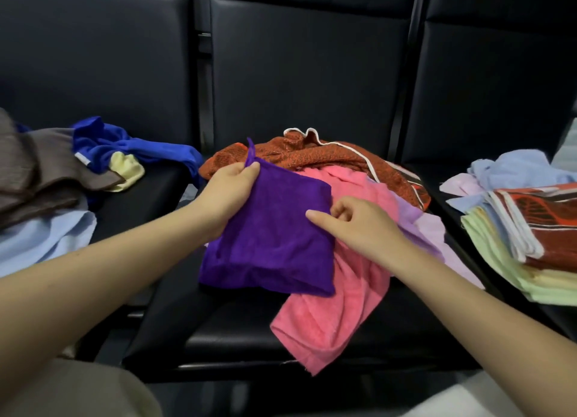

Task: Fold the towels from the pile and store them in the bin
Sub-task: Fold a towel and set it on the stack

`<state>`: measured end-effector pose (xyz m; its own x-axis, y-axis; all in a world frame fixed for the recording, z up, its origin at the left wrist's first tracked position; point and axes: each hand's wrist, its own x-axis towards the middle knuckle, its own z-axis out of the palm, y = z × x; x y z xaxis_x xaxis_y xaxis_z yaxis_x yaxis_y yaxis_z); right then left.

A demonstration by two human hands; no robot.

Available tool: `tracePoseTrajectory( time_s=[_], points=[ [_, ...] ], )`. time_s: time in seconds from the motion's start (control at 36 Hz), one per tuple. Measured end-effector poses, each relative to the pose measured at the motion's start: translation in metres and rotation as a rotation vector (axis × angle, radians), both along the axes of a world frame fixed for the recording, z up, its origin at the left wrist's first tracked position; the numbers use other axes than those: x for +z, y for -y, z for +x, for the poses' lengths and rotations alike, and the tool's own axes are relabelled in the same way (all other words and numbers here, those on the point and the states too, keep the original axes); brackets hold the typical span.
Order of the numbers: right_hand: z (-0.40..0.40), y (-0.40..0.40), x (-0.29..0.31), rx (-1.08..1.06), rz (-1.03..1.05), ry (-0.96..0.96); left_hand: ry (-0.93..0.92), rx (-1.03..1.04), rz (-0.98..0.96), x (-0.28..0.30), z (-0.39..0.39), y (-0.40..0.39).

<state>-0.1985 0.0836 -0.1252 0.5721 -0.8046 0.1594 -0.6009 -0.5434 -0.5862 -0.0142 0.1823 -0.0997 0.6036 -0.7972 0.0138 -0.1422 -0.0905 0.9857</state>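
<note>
A folded purple towel [274,238] lies over the heap on the middle black seat. My left hand [229,188] grips its far left corner, beside the small hanging loop. My right hand [352,220] rests at the towel's right edge, forefinger stretched onto the cloth and the other fingers curled; whether it pinches the edge I cannot tell. Under the purple towel lie a pink towel [334,304], a lilac towel [427,232] and an orange patterned towel [327,157]. No bin is in view.
The left seat carries loose brown [40,173], blue [125,148], pale yellow and light blue [46,238] towels. On the right seat stands a stack of folded towels [530,245] with a red patterned one on top, and crumpled pale blue cloth behind it. Black seat backs [306,67] rise behind.
</note>
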Motion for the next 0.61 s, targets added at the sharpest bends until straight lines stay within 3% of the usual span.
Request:
tracePoseTrajectory(
  time_s=[0.11,0.25,0.39,0.53,0.61],
  points=[
    [0.007,-0.006,-0.003,0.016,-0.089,-0.105,0.173,0.052,0.128,-0.01,0.025,-0.013],
    [0.014,-0.006,0.001,0.091,0.035,-0.028,0.318,0.033,0.422,-0.037,0.039,-0.024],
    [0.024,-0.009,0.002,0.14,0.168,-0.017,0.334,0.039,0.469,-0.038,0.044,-0.03],
    [0.032,-0.021,0.003,0.161,0.181,-0.217,0.444,-0.012,0.581,-0.032,0.031,-0.033],
    [0.034,-0.028,0.003,0.14,0.286,-0.081,0.52,-0.045,0.651,-0.03,0.024,-0.033]
  ],
)
